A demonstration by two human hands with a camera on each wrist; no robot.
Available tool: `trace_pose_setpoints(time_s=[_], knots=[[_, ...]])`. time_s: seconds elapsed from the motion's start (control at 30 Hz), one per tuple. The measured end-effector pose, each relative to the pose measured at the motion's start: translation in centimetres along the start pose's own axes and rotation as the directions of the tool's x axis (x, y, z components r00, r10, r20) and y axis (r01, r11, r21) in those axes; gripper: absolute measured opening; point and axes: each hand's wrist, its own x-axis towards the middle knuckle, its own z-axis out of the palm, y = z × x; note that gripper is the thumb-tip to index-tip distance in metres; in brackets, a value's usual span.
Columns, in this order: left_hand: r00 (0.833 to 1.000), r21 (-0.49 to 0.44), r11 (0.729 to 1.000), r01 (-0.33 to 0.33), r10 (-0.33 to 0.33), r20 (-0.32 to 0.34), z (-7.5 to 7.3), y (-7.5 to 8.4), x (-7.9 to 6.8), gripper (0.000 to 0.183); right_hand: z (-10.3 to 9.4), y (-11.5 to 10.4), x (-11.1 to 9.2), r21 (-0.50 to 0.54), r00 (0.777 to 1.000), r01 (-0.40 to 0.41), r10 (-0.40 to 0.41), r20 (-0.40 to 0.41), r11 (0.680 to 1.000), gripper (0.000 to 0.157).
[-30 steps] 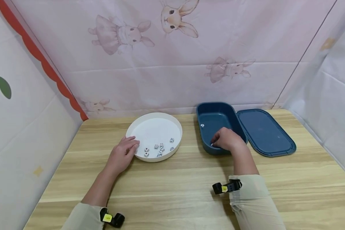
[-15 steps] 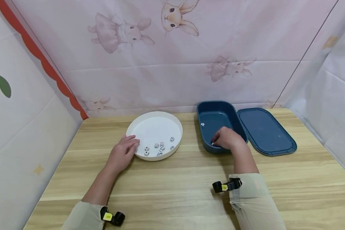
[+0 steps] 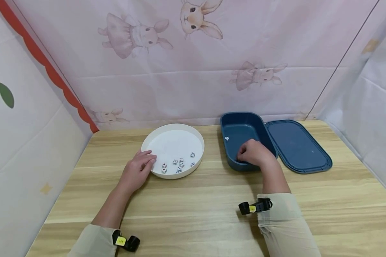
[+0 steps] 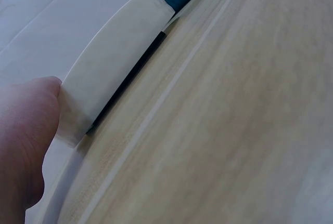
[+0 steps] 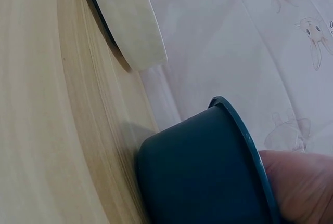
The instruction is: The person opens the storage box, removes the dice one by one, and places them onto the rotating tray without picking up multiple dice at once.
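My left hand (image 3: 137, 171) rests its fingers over the left rim of a round white tray (image 3: 177, 132). In the left wrist view, the thumb (image 4: 44, 91) lies against the tray's outer wall (image 4: 112, 52). Several white dice (image 3: 175, 162) lie toward the near side of the tray. My right hand (image 3: 254, 153) reaches down into the near end of a deep blue box (image 3: 241, 167), fingers bent and tips together. Earlier frames show a die at those fingertips; now the fingers cover it. Another die (image 3: 226, 139) lies in the box by its left wall.
A blue lid (image 3: 299, 146) lies flat to the right of the box, against its side. Wood-grain table (image 3: 193, 214) runs under everything. Behind stands a fabric backdrop (image 3: 193, 96) with printed rabbits.
The right hand has shifted slightly, and the die at its fingertips no longer shows. The left hand keeps its place on the tray's rim.
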Motion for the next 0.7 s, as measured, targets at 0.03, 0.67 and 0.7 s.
trace_pose_setpoints(time_s=[0.03,0.67,0.7], knots=[[1.000,-0.001,1.000,0.001,-0.001,0.001,-0.01,0.03,0.00,0.020,0.03,-0.02,0.02,0.002,1.000,0.004,-0.004,-0.009,1.000,0.011],[1.000,0.001,1.000,-0.005,0.005,0.001,0.05,-0.01,-0.11,0.020,0.41,-0.02,0.54,0.003,0.988,0.127,-0.126,-0.094,0.992,0.024],[1.000,-0.001,1.000,-0.006,0.006,0.000,0.06,0.01,-0.10,0.020,0.40,-0.02,0.53,0.004,0.987,0.128,-0.127,-0.099,0.992,0.023]])
